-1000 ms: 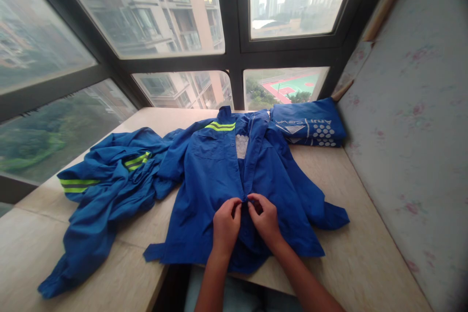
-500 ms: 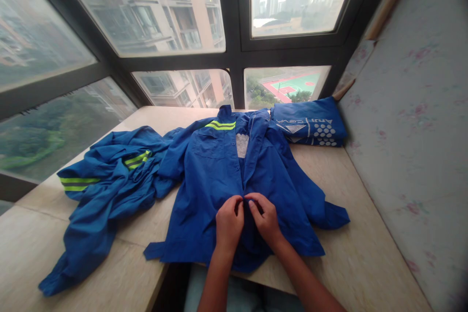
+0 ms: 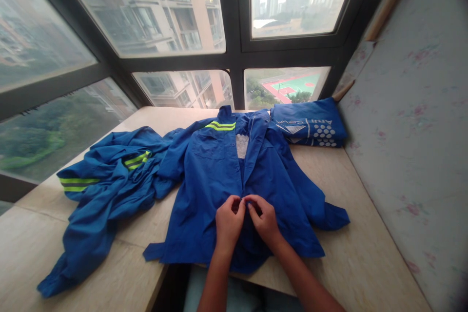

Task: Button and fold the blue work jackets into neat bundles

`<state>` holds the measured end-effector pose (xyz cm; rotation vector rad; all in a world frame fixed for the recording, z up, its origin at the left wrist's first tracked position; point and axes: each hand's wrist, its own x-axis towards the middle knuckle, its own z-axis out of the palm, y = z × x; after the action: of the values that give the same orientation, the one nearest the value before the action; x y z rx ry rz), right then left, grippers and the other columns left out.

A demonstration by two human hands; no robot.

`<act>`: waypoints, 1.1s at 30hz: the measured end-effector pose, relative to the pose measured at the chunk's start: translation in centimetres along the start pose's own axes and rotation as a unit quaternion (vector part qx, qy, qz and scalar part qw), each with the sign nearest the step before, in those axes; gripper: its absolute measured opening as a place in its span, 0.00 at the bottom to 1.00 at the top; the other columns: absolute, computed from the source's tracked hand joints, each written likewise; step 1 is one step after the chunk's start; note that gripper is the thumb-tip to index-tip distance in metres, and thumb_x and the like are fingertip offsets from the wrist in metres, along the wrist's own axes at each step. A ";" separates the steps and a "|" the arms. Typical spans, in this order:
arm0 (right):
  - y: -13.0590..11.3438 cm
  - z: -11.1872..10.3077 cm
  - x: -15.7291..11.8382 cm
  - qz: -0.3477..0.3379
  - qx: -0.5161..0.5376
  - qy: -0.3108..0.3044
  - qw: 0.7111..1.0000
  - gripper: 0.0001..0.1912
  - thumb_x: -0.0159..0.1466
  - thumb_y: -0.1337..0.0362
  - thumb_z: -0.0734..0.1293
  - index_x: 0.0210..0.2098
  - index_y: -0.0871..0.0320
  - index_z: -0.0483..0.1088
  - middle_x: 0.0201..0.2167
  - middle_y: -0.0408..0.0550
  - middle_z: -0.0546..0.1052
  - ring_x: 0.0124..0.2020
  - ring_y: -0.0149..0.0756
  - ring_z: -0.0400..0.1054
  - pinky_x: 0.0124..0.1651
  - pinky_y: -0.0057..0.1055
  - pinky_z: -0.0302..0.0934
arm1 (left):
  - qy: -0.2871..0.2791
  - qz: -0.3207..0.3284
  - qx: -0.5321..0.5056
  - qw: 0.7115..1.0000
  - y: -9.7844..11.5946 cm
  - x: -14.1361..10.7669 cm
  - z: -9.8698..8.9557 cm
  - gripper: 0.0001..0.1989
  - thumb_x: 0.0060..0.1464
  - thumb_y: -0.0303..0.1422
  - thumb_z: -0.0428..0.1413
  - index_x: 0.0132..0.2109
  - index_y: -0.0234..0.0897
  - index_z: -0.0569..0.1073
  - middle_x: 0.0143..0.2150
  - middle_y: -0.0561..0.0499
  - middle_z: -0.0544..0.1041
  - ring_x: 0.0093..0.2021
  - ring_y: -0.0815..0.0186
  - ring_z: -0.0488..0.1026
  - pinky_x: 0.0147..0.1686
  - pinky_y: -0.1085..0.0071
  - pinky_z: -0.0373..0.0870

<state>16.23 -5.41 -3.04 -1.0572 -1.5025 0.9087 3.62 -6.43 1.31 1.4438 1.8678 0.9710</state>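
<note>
A blue work jacket (image 3: 204, 190) lies front up on the ledge, its collar toward the window and its hem toward me. Its front is parted at the top, where a pale patch of lining shows. At the lower part of the front opening, my left hand (image 3: 229, 222) pinches one edge of the jacket. Close beside it, my right hand (image 3: 263, 219) pinches the other edge, the fingertips of both hands nearly touching. Any button between the fingers is hidden. A yellow-green reflective stripe (image 3: 221, 126) crosses the jacket's chest.
Crumpled blue clothing (image 3: 106, 200) with reflective stripes lies on the left of the ledge (image 3: 365, 253). A folded blue bundle with white print (image 3: 310, 124) rests at the back right. Dark-framed windows (image 3: 234, 56) stand behind, and a flowered wall (image 3: 402, 131) bounds the right side.
My fingers have shifted slightly at the front edges, with the left thumb moving up toward the fingertips. The jacket and the other clothing stay in place.
</note>
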 end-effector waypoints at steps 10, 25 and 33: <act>0.1 0.5 0.1 0.013 -0.049 0.029 0.998 0.09 0.64 0.67 0.63 0.40 0.55 0.74 0.37 0.48 0.79 0.37 0.38 0.74 0.38 0.32 0.68 | 0.002 0.002 -0.019 1.000 -0.7 -0.1 0.4 0.09 0.55 0.37 0.54 0.35 0.39 0.77 0.33 0.49 0.81 0.34 0.61 0.78 0.37 0.68 0.70; 0.1 0.9 -0.1 0.036 -0.088 0.058 0.994 0.08 0.66 0.65 0.62 0.37 0.55 0.74 0.35 0.48 0.79 0.36 0.38 0.73 0.39 0.32 0.67 | 0.021 -0.026 -0.080 0.996 -1.8 -0.2 1.3 0.11 0.53 0.38 0.56 0.38 0.37 0.78 0.35 0.47 0.82 0.36 0.59 0.79 0.40 0.65 0.73; 0.5 0.8 0.0 0.042 -0.083 0.070 0.993 0.08 0.65 0.64 0.63 0.39 0.55 0.74 0.35 0.48 0.79 0.35 0.38 0.73 0.38 0.32 0.68 | 0.016 -0.042 -0.167 0.985 -2.7 0.1 1.6 0.09 0.50 0.37 0.59 0.37 0.35 0.77 0.33 0.48 0.81 0.35 0.61 0.79 0.39 0.67 0.75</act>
<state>15.50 -5.28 -3.65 -1.2864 -1.4432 0.7601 3.39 -6.40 -1.83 1.1482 1.6756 1.2052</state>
